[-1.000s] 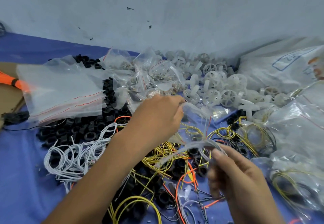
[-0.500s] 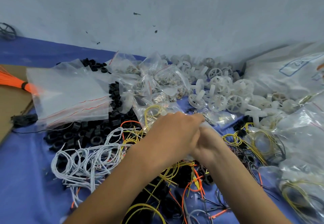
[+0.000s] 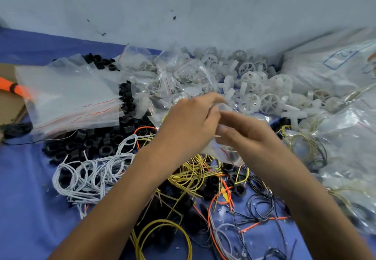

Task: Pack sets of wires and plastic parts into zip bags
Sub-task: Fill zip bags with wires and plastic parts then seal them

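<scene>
Centre of view: left hand [image 3: 189, 123], fingers curled, pinches the top edge of a small clear zip bag [image 3: 225, 151]. Right hand [image 3: 252, 139] lies against the same bag; its fingers are blurred, so the grip cannot be told. The bag is held over yellow wires [image 3: 191, 172] at 6 o'clock. White wire coils [image 3: 95, 174] at 8, black rings [image 3: 91, 143] at 9, empty zip bags [image 3: 71, 100] at 10, white plastic wheels [image 3: 256, 96] at 1. White sack [image 3: 325, 70] at 2 bears a blue boxed mark, unreadable.

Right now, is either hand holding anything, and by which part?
Both: the left hand and right hand pinch a small clear zip bag by its upper part; blur hides the exact spot.
</scene>
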The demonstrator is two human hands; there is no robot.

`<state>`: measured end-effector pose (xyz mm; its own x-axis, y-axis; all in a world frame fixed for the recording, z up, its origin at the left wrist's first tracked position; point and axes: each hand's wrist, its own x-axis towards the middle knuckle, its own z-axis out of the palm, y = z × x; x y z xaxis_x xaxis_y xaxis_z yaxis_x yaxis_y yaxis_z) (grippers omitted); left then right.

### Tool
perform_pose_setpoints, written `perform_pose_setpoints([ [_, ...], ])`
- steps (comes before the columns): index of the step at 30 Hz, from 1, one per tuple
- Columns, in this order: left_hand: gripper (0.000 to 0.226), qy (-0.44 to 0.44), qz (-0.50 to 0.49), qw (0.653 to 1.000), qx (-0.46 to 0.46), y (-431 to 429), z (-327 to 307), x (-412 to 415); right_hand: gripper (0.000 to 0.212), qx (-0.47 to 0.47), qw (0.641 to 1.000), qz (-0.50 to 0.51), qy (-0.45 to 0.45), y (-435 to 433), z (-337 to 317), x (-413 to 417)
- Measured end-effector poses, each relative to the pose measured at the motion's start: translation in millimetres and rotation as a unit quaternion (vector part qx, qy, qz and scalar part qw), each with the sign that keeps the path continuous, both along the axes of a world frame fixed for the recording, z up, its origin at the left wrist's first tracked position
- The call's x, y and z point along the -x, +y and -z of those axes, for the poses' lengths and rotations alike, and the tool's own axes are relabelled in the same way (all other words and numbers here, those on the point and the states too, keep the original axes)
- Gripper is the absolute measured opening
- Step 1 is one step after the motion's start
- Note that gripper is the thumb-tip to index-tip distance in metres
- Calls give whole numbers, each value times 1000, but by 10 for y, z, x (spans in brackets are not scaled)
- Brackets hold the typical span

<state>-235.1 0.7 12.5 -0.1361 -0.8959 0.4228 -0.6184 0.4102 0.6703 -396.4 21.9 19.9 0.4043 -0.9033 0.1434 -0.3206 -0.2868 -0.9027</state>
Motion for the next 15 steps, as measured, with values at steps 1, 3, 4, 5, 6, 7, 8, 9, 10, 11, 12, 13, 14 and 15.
perform_pose_setpoints([
  [1, 30, 5, -6, 1000, 8, -5, -4, -8, 24, 41, 998, 12, 37, 83, -30, 56],
  [3, 30, 18, -16, 1000, 13, -24, 1, -25, 14, 75, 993, 35, 79, 227, -24, 207],
  [4, 30, 26, -20, 999, 12, -37, 8, -34, 13, 77, 990, 25, 114, 269, 22, 257],
  [5, 30, 32, -23, 999, 11, -47, 15, -40, 11, 73, 985, 8, 158, 279, 101, 302],
  [6, 30, 33, -22, 999, 9, -48, 19, -42, 8, 72, 974, -4, 215, 287, 168, 326],
  [7, 29, 30, -19, 999, 4, -44, 22, -38, 7, 79, 956, -10, 283, 276, 256, 341],
  [8, 29, 22, -14, 1000, -1, -35, 22, -34, 9, 90, 934, -11, 344, 256, 358, 337],
  [9, 28, 14, -8, 1000, -6, -22, 22, -27, 12, 103, 914, -10, 391, 234, 470, 325],
  [10, 28, 7, -2, 1000, -8, -11, 23, -22, 15, 108, 894, -8, 435, 225, 564, 304],
  [11, 28, 4, 2, 1000, -9, -3, 22, -22, 18, 111, 878, -1, 466, 213, 648, 279],
  [12, 29, 2, 2, 1000, -8, 1, 20, -27, 22, 108, 867, 7, 487, 204, 703, 258],
  [13, 29, 0, 1, 1000, -8, 0, 18, -34, 24, 108, 863, 16, 492, 199, 751, 239],
  [14, 29, -2, 0, 1000, -10, -4, 17, -41, 25, 118, 859, 19, 498, 202, 778, 219],
  [15, 29, -1, 0, 1000, -12, -9, 18, -47, 26, 130, 854, 19, 504, 214, 775, 202],
])
